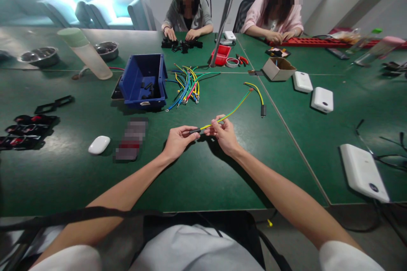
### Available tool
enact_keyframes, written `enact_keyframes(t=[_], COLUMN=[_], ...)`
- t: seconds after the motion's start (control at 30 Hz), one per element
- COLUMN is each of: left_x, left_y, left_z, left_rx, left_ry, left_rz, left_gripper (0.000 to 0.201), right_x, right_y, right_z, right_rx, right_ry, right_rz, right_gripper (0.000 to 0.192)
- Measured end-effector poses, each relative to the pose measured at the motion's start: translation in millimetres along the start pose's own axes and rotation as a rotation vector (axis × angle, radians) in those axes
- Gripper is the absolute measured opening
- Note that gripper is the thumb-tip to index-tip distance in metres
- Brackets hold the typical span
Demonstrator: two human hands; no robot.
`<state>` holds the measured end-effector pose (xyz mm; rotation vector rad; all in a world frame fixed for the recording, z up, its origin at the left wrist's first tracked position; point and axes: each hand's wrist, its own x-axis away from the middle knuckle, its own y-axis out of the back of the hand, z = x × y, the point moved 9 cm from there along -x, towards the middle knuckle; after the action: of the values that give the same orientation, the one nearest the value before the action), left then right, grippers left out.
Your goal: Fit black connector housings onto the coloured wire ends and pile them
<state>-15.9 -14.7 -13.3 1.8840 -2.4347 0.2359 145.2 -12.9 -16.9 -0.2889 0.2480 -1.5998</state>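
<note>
- Left hand [178, 139] pinches a short black sleeve [196, 130] at the near end of a yellow-green insulated wire [233, 111]; thumb and fingertips closed on it, just above the green table mat [197, 178].
- Right hand [223, 132] pinches the same wire right beside the sleeve, fingers pressed together on the insulation. Both hands nearly touch.
- The wire runs up and to the right across the mat, loops back, and ends in a second black sleeve [263, 111] lying free on the table.
- Risk: the far end is loose. A sharp tug would likely drag it across the mat or whip it toward the small open cardboard box [279, 69].
- Risk: the grip on the sleeve is fingertip-only. If it slips, the sleeve could slide along the wire or drop; black on dark green would be hard to spot.
- Risk: bending hard at the pinch point, where both hands meet, could kink the conductor at the sleeve edge.
- Risk: the bundle of coloured wires with ring terminals [187, 87] lies just beyond the hands, beside the blue plastic parts bin [144, 80]. Sweeping the wire left could snag it in that bundle.
- A white oval mouse-shaped object [99, 144] sits well left of the left forearm; an elbow swing could knock it.
- Two other persons work at the far edge, well apart from these hands.
</note>
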Motion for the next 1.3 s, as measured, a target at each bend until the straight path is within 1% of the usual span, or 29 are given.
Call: enact_keyframes(t=[0.1, 0.3, 0.5, 0.7, 0.97, 1.17, 1.3], left_x=[-1, 6, 4, 3, 3, 4, 2], left_y=[-0.7, 0.7, -1.1, -1.3, 1.4, 2.6, -0.4], left_z=[3, -7, -4, -3, -6, -6, -2], left_rx=[-0.001, -0.158, -0.121, -0.121, -0.142, -0.132, -0.091], left_ry=[0.013, -0.125, -0.088, -0.087, -0.121, -0.119, -0.076], left_rz=[0.018, -0.045, -0.017, -0.004, -0.041, -0.056, -0.001], left_gripper=[0.044, 0.036, 0.039, 0.041, 0.037, 0.039, 0.043], right_x=[0, 1, 1, 1, 0, -1, -2], right_y=[-1, -5, -6, -6, -4, -3, -1], right_z=[0, -1, -1, 0, 1, -2, -3], right_rx=[0.006, 0.008, 0.008, 0.008, 0.002, -0.007, -0.01], right_ry=[-0.002, -0.014, -0.016, -0.013, -0.008, -0.021, -0.03], right_rz=[0.015, 0.022, 0.034, 0.04, 0.019, 0.009, 0.0], right_gripper=[0.039, 0.04, 0.038, 0.037, 0.035, 0.036, 0.038])
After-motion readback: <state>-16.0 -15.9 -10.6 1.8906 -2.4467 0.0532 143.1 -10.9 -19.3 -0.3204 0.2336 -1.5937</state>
